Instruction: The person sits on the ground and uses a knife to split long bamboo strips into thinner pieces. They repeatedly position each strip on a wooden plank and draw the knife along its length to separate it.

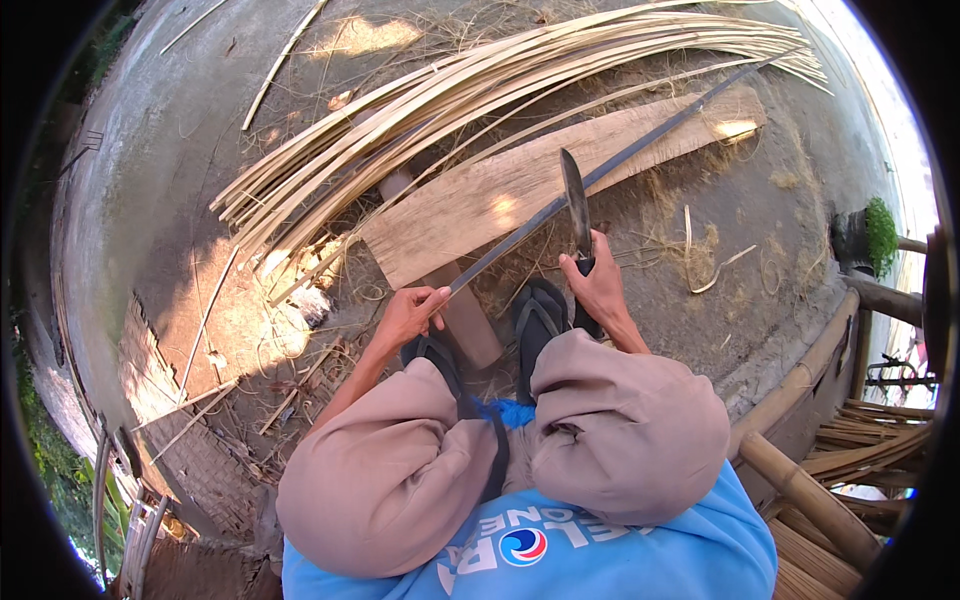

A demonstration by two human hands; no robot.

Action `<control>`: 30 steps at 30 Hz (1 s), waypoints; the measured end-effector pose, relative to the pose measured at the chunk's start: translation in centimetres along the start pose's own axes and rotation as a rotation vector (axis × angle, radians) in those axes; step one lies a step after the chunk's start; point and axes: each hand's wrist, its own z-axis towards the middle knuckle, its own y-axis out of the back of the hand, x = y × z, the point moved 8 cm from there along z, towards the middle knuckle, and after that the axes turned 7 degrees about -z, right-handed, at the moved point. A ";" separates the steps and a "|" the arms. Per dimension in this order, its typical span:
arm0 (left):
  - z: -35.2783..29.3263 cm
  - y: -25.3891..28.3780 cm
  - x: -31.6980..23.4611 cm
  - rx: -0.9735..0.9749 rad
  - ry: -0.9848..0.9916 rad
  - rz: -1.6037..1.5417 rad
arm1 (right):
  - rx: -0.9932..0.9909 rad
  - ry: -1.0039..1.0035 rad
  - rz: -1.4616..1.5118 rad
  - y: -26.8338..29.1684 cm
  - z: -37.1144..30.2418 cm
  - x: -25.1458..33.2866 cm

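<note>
My left hand (412,312) is closed on the near end of a long, thin, dark grey strip (640,145). The strip slants up and to the right over a flat wooden board (440,225), reaching past the board's far end. In my right hand (602,290) is a knife (576,205), gripped by its dark handle. Its broad, dark blade points away from me and crosses the strip; whether the two touch I cannot tell. Below the board's near side lies a wooden block (468,325), partly hidden, between my sandalled feet.
A large bundle of long pale split strips (400,125) lies beyond the board. Thin shavings (705,255) and loose sticks (210,310) litter the ground. At the right are bamboo poles (800,390), more strips (870,450) and a potted plant (880,238).
</note>
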 end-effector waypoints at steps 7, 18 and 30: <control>0.2 0.3 0.5 0.028 -0.040 0.042 | -0.112 0.172 -0.364 3.7 1.2 -0.2; -0.2 -0.8 2.8 0.165 0.196 -0.326 | 0.169 0.424 -0.377 -5.1 -5.6 -0.6; -0.2 -0.5 2.9 0.232 0.228 -0.521 | -0.037 0.124 -0.281 0.8 2.5 -6.1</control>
